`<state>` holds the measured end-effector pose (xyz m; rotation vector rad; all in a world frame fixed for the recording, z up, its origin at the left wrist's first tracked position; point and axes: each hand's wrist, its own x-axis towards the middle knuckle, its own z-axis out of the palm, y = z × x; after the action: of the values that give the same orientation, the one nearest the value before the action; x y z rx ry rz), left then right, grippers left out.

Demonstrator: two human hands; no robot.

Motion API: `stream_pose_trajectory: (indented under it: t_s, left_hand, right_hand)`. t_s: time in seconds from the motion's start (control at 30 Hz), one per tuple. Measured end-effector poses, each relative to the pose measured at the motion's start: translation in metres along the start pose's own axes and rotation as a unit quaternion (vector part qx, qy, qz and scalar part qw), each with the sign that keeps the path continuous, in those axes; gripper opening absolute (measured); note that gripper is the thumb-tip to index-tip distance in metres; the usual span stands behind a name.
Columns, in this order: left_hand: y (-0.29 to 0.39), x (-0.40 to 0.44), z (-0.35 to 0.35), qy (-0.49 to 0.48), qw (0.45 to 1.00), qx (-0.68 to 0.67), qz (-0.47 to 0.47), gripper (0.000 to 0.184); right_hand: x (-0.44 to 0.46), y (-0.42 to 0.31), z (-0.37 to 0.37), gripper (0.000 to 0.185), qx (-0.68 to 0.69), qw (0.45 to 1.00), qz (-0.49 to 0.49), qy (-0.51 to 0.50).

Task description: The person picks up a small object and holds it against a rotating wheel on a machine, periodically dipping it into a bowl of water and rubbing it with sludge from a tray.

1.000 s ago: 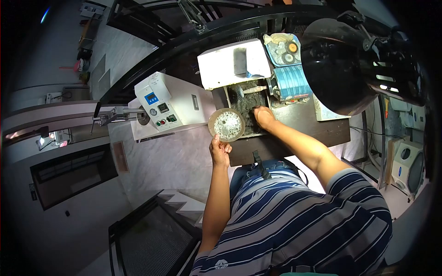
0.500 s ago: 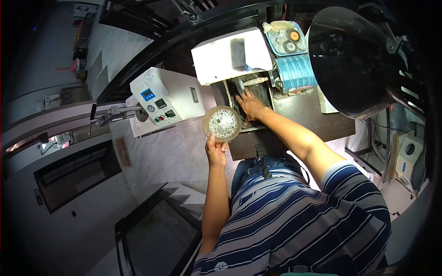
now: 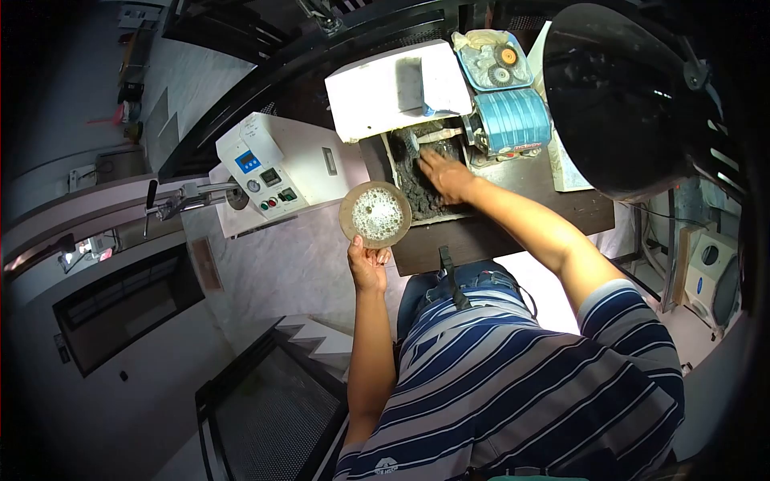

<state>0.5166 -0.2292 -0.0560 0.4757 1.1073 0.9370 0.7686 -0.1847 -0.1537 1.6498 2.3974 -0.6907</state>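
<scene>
Bowl of bubbly foam sits in the grip of the left hand, just beyond its fingers, thumb on the near edge and the other fingers curled below. The right hand has its fingers stretched out, palm down, over dark muck in a tray; whether they touch it I cannot tell. Just past those fingertips is a round brush; to their right, a blue machine; farther beyond, a white box.
</scene>
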Motion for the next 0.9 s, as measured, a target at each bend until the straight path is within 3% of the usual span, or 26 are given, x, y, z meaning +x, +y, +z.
stream_pose_trajectory:
  t_s: [0.03,0.13,0.23,0.27,0.3,0.37,0.4,0.43,0.5,0.6,0.7,0.73,0.8,0.83,0.9]
  left_hand:
    - [0.001,-0.001,0.005,0.007,1.0,-0.001,0.002,0.04]
    - [0.003,-0.008,0.012,0.015,1.0,0.0,0.001,0.039]
    - [-0.004,-0.003,-0.003,0.006,1.0,0.0,0.003,0.041]
    - [-0.009,-0.002,-0.013,-0.005,1.0,-0.001,0.004,0.048]
    - [-0.011,-0.002,-0.015,-0.001,1.0,-0.003,0.001,0.048]
    - [-0.013,-0.002,-0.018,-0.005,1.0,-0.012,-0.01,0.048]
    - [-0.01,-0.003,-0.014,-0.003,1.0,-0.007,-0.006,0.049]
    - [-0.01,-0.005,-0.015,0.001,1.0,-0.007,-0.011,0.049]
    - [-0.009,-0.006,-0.017,0.003,1.0,-0.015,-0.011,0.05]
    - [-0.011,-0.005,-0.024,-0.004,1.0,-0.022,-0.012,0.05]
    - [-0.012,-0.003,-0.026,-0.011,1.0,-0.018,-0.013,0.05]
    - [-0.012,-0.002,-0.026,-0.015,1.0,-0.012,-0.011,0.049]
    - [-0.011,0.001,-0.025,-0.023,1.0,-0.007,-0.008,0.049]
    - [-0.011,0.002,-0.024,-0.02,1.0,-0.01,-0.011,0.049]
    - [-0.011,0.002,-0.023,-0.016,1.0,-0.013,-0.017,0.049]
  right_hand:
    - [0.001,0.003,-0.006,0.114,0.004,1.0,0.02,0.007]
    - [0.01,-0.008,-0.015,0.127,-0.02,0.997,0.027,-0.068]
    - [0.026,-0.005,0.007,0.125,0.034,0.998,0.045,-0.031]
    - [0.027,-0.002,0.019,0.087,-0.026,0.995,0.031,0.089]
    - [0.032,0.0,0.024,0.087,-0.026,0.996,0.03,0.084]
    - [0.048,0.005,0.031,0.051,0.136,0.975,0.142,0.103]
    - [0.057,0.01,0.036,0.026,0.153,0.969,0.174,0.086]
    - [0.056,0.005,0.025,0.015,0.164,0.96,0.183,0.134]
    - [0.039,-0.006,0.003,0.026,0.16,0.973,0.129,0.109]
    - [0.044,-0.014,0.039,0.069,0.148,0.979,0.009,0.141]
    - [0.018,-0.015,0.06,0.066,0.093,0.982,-0.101,0.133]
    - [0.006,-0.018,0.047,0.066,0.093,0.982,-0.098,0.134]
    - [-0.014,-0.017,0.02,0.066,0.142,0.985,-0.073,-0.059]
    - [-0.014,-0.012,0.023,0.066,0.141,0.986,-0.071,-0.058]
    - [-0.011,0.002,0.03,0.069,0.084,0.982,0.014,0.169]
